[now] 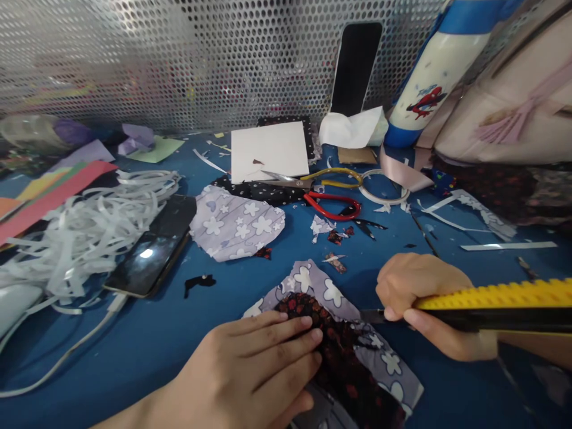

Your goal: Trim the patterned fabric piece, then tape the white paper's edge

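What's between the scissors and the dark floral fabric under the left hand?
Head view: below the scissors, small scraps on the blue table, then lilac flowered fabric bordering the dark floral fabric.

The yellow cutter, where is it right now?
In the head view, the yellow cutter is on the right side, gripped in the right hand, with its blade at the edge of the purple flowered piece.

You've got moderate light, glare on the plugged-in smartphone [154, 247], sheen on the perforated metal panel [187, 59], stretched edges, soft detail.
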Demonstrator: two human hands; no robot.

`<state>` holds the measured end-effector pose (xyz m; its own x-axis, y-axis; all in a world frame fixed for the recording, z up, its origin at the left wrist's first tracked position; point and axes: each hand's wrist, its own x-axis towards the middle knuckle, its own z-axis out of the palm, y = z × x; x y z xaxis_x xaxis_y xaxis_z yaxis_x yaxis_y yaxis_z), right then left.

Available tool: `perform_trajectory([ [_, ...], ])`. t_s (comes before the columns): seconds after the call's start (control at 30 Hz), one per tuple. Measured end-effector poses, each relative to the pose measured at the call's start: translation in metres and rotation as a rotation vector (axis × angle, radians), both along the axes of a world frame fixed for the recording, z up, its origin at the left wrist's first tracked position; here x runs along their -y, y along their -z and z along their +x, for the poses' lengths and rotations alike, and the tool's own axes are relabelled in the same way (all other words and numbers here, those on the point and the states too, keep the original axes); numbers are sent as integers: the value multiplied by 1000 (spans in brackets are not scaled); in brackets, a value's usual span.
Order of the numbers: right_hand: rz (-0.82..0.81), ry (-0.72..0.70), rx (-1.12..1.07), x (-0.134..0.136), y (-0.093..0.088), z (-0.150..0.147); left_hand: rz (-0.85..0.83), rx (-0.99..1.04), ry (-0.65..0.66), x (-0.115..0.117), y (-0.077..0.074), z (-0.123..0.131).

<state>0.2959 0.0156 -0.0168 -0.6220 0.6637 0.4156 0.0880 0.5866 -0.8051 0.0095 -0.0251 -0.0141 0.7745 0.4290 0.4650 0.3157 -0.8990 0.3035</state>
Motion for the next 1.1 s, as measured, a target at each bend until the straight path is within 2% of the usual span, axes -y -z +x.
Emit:
perform_trajectory([
  [0.1, -8, 21, 22, -1, -5, 1, -8, 12, -6, 3, 4, -1],
  [0.27, 45, 33, 52, 1, -7, 1, -9, 9, 0, 3, 3, -1],
  [0.43, 137, -79, 142, 2, -7, 1, -21, 10, 1, 3, 2, -1],
  [0.6, 92, -167, 123, 2, -1, 1, 0, -7, -4, 0, -3, 1],
  [0.73, 42, -37, 26, 1, 0, 2, 33, -54, 33, -2, -10, 2],
  [0.9, -123, 149, -72, 8, -3, -2, 39, -59, 41, -3, -12, 1],
  [0.97, -89, 181, -20, 13, -3, -6, 43, -56, 43, -3, -12, 0],
  [1.1, 36, 152, 134, 19, -5, -12, 51, -55, 47, -2, -11, 0],
])
